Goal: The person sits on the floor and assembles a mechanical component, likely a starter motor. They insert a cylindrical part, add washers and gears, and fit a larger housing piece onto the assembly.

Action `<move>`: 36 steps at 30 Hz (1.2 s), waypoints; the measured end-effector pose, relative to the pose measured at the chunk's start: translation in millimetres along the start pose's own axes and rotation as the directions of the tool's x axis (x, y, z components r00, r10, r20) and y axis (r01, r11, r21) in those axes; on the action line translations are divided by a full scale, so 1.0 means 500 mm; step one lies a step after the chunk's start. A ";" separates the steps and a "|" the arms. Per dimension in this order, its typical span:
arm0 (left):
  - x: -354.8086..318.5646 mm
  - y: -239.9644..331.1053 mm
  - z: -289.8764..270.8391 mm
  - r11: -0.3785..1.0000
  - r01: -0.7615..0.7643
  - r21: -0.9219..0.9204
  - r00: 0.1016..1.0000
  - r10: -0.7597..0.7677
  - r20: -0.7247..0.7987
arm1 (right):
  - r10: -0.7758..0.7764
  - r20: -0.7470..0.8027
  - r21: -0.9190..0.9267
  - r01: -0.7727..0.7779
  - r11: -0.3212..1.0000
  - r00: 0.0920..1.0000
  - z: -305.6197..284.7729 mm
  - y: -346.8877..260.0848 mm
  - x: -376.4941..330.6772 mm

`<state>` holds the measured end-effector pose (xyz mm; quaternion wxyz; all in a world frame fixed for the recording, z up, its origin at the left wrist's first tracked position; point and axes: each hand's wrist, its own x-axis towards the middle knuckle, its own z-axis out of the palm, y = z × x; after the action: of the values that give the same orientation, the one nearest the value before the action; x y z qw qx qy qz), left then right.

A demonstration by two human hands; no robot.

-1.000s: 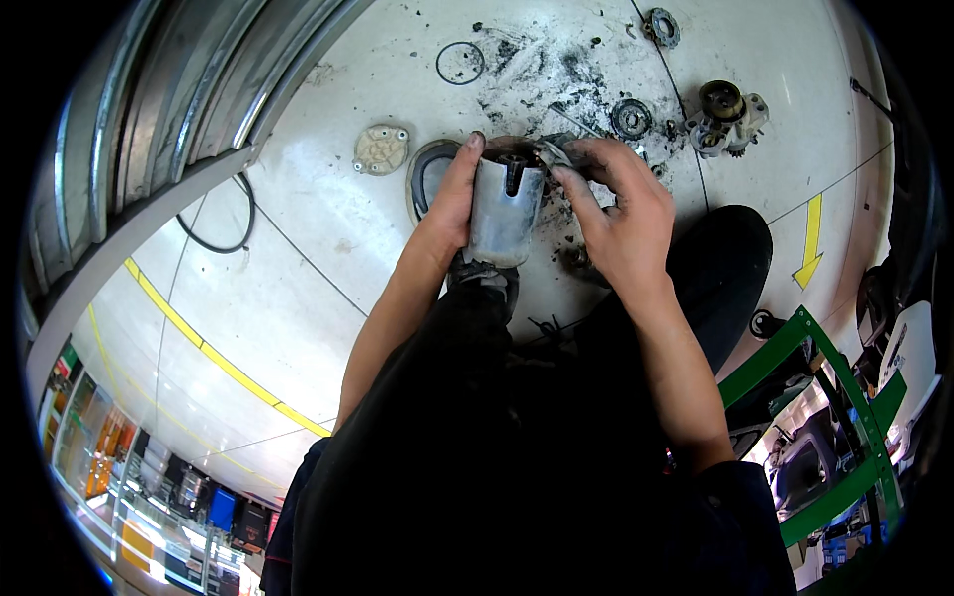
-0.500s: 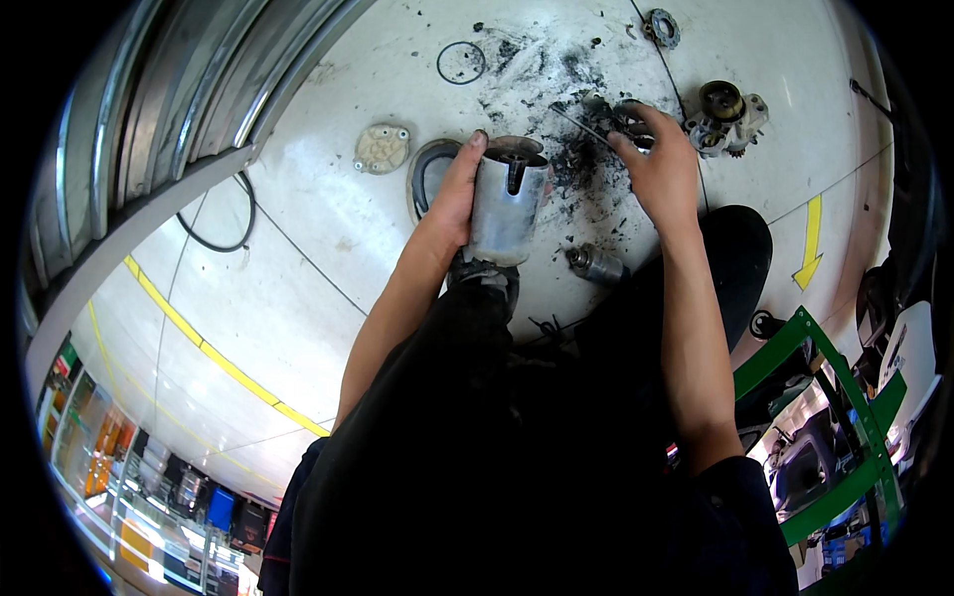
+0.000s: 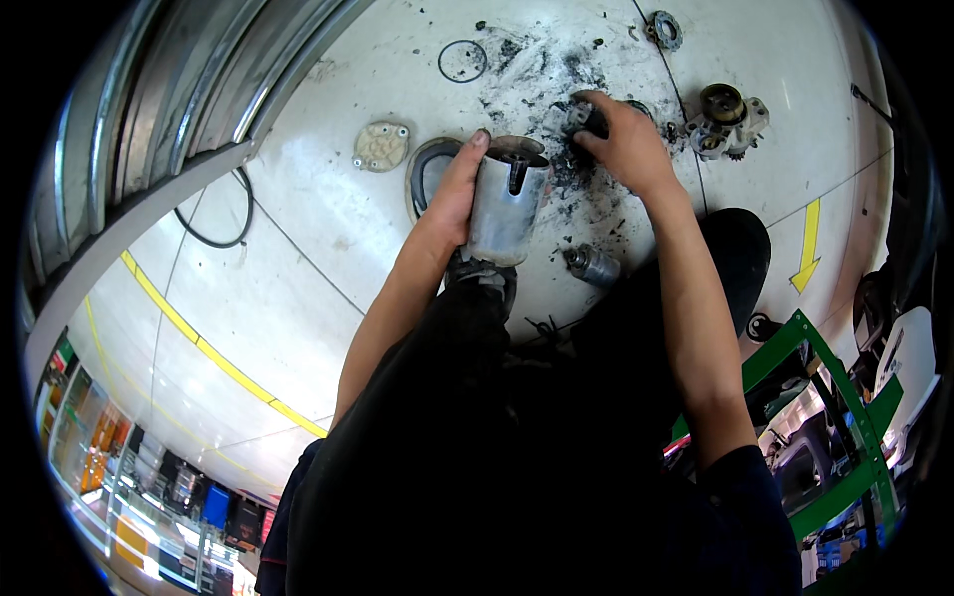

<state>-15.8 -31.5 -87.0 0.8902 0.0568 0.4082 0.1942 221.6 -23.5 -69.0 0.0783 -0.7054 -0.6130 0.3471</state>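
Note:
My left hand point(image 3: 459, 189) is wrapped round a silver metal cylinder point(image 3: 505, 214), a motor-like housing with a slot in its rim. It stands upright with its opening toward me, and dark inner parts show in it. To the right, my right hand point(image 3: 634, 149) pinches a dark, grimy part point(image 3: 590, 121) just above the black debris point(image 3: 571, 174) on the floor; its exact kind is partly hidden by the fingers. A small metal cylinder point(image 3: 593, 265) with a stub at one end lies near my right knee.
A round cover plate point(image 3: 381, 147), a thin black ring point(image 3: 462, 62), a toothed ring point(image 3: 666, 30) and a cast metal housing point(image 3: 725, 124) lie on the pale floor. Ribbed metal shutter point(image 3: 189, 79) rises at the left. A green metal frame point(image 3: 845, 397) stands at the right.
My right hand has moved left and slightly up, from beside a thin rod to closing on the dark part. The rod no longer shows. My left hand and the cylinder stay in place.

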 end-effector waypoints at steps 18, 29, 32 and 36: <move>0.008 -0.014 -0.012 0.974 -0.165 0.153 0.986 0.162 0.036 | 0.216 0.083 0.751 -0.204 0.628 0.973 -0.076 -0.142 -0.093; -0.004 -0.015 0.003 0.942 -0.318 0.103 0.947 0.312 0.071 | 0.248 0.282 0.872 -0.355 0.336 0.927 -0.066 -0.170 -0.109; -0.011 -0.011 0.040 0.901 -0.427 0.074 0.903 0.420 0.085 | 0.227 0.377 0.791 -0.440 0.425 0.898 -0.080 -0.167 -0.107; -0.011 -0.011 0.020 0.904 -0.388 0.181 0.920 0.366 0.143 | 0.165 0.483 0.804 -0.510 0.306 0.860 -0.077 -0.149 -0.106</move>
<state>-9.9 -38.0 -78.2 0.8454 0.2365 0.3597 0.3162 183.3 -42.6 20.7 0.2793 -0.5920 -0.1576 0.7394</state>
